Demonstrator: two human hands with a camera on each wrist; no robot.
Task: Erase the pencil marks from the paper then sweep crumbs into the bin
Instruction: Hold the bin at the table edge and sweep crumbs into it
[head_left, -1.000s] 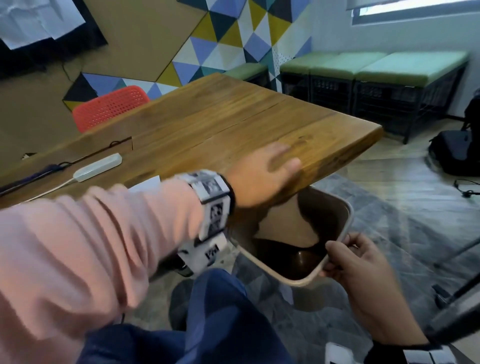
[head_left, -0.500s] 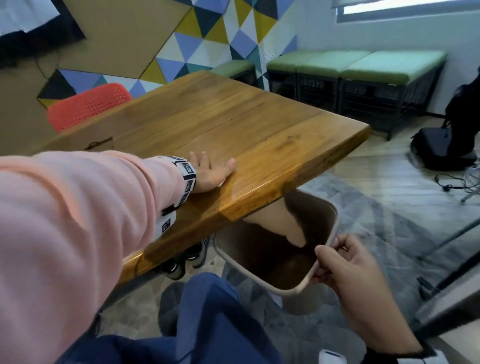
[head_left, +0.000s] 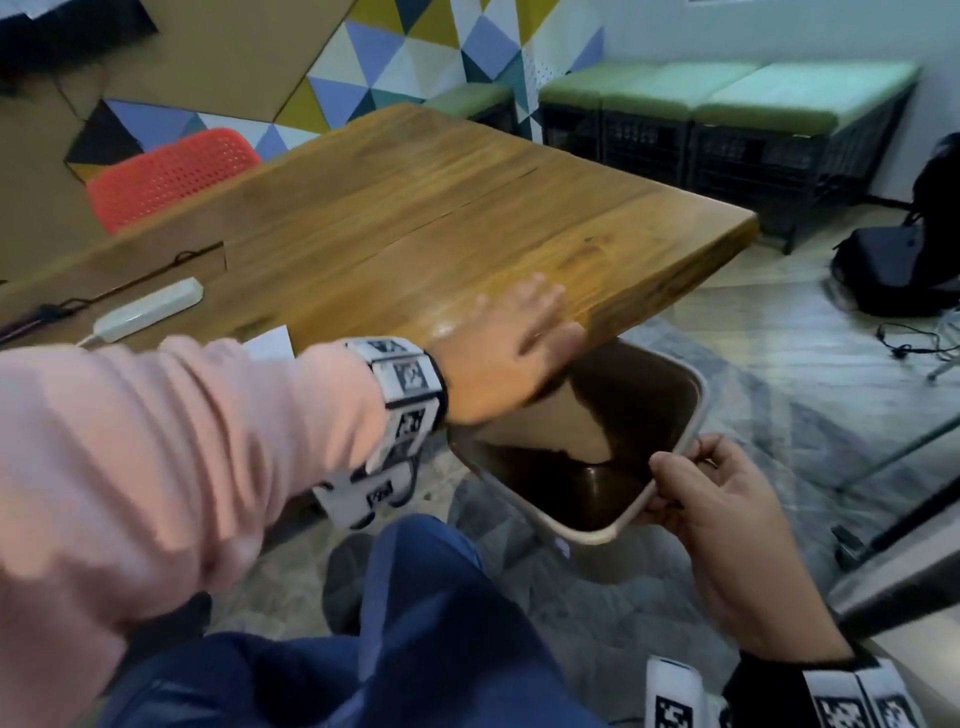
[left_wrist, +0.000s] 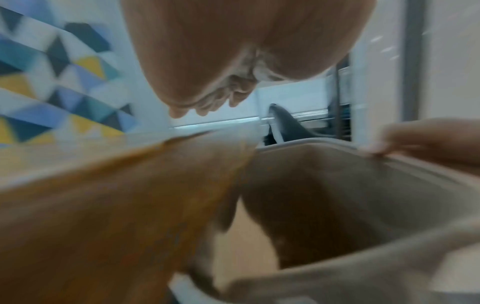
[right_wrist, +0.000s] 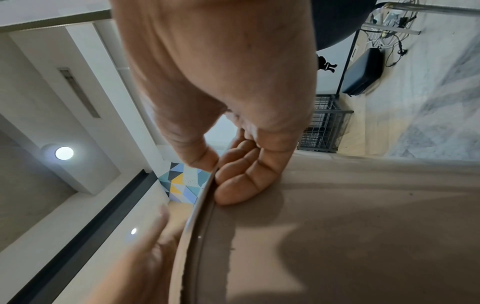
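Note:
My left hand (head_left: 540, 332) lies flat, fingers straight, on the near edge of the wooden table (head_left: 467, 208), its fingertips just past the edge and above the beige bin (head_left: 698, 400). The bin is held tilted under that edge. My right hand (head_left: 675, 483) grips the bin's near rim, thumb inside and fingers outside, as the right wrist view shows (right_wrist: 217, 170). In the blurred left wrist view the left hand's fingers (left_wrist: 207, 102) point out over the table (left_wrist: 103, 205) and the bin (left_wrist: 337, 195). A white paper corner (head_left: 270, 345) peeks out behind my left sleeve. No crumbs can be made out.
A white power strip (head_left: 150, 309) with its cable lies on the table at the left. A red chair (head_left: 171, 171) stands behind the table. Green-cushioned benches (head_left: 727, 98) line the far wall, and a black bag (head_left: 893, 260) and cables lie on the floor at right.
Half a second ago my left hand lay further back on the table; it has slid forward and right to the edge above the bin. The right hand still holds the rim.

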